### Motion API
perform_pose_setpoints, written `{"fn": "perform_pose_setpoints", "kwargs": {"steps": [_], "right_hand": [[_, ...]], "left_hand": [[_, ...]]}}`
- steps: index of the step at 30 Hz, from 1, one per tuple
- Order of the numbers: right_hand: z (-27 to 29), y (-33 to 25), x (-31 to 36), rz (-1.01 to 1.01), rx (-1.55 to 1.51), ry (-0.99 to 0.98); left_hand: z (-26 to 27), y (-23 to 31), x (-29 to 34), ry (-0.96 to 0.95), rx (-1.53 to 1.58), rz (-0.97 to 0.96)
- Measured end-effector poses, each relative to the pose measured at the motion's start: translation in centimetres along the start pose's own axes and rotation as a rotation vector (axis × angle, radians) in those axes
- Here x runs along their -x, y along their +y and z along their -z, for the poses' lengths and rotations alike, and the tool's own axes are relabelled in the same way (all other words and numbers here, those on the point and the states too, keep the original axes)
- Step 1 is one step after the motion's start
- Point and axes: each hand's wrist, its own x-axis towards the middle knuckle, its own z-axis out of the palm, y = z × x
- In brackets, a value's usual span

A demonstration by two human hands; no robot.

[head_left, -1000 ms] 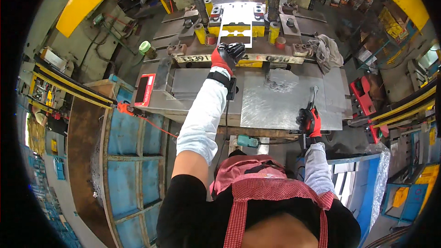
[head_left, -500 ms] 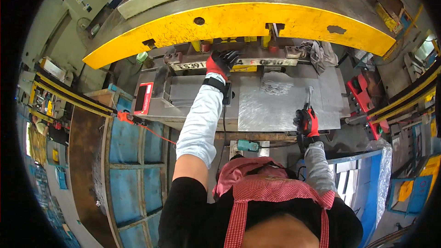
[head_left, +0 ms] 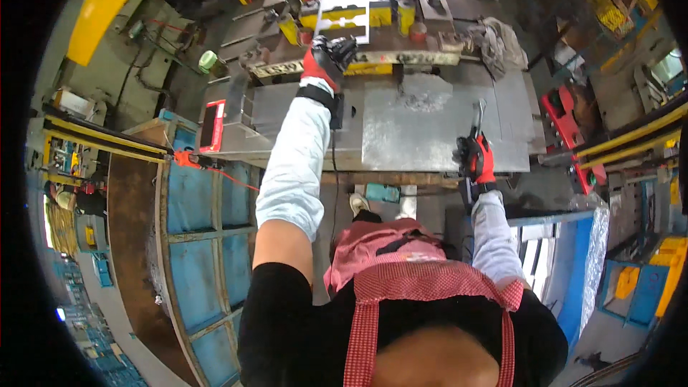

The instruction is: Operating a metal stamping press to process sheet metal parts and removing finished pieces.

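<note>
My left hand [head_left: 330, 61], in a red and black glove, reaches over the front of the lower die [head_left: 380, 57]. Its fingers are stretched out and look empty, close to the near edge of a bright sheet-metal piece [head_left: 347, 0] with cutouts, lying on the die; contact is unclear. My right hand [head_left: 475, 158], gloved alike, is closed around a slim metal tool with a wrench-like head [head_left: 479, 115]. The hand rests over the near right edge of a flat metal sheet [head_left: 387, 125]. A small stack of cut metal pieces [head_left: 426, 92] lies on that sheet.
Yellow posts [head_left: 406, 18] stand on the die. A grey rag [head_left: 498, 46] lies at its right. A red-framed panel [head_left: 213, 125] sits at the table's left end. Blue framed bins [head_left: 193, 208] stand at left, a red rack [head_left: 566, 129] at right. A cable hangs near my left arm.
The yellow press beam no longer spans the die; the die and sheet-metal piece behind it now show. My left hand is slightly farther forward and left. The right hand keeps the tool.
</note>
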Motion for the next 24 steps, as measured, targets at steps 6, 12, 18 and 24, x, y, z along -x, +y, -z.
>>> {"fn": "perform_pose_setpoints", "kwargs": {"steps": [6, 12, 18, 24], "right_hand": [[-1.6, -0.6, 0.7, -0.049, 0.044, 0.039], [-8.6, -3.4, 1.2, 0.168, 0.176, 0.030], [-25.2, -10.2, -4.3, 0.354, 0.539, -0.420], [-33.8, -10.2, -17.4, 0.392, 0.615, -0.675]], "left_hand": [[1.6, 0.8, -0.7, 0.001, -0.119, 0.113], [3.4, 1.5, -1.1, -0.231, -0.068, 0.227], [1.9, 0.5, 0.2, -0.145, 0.125, -0.039], [0.9, 0.4, -0.2, -0.129, 0.038, -0.081]]}}
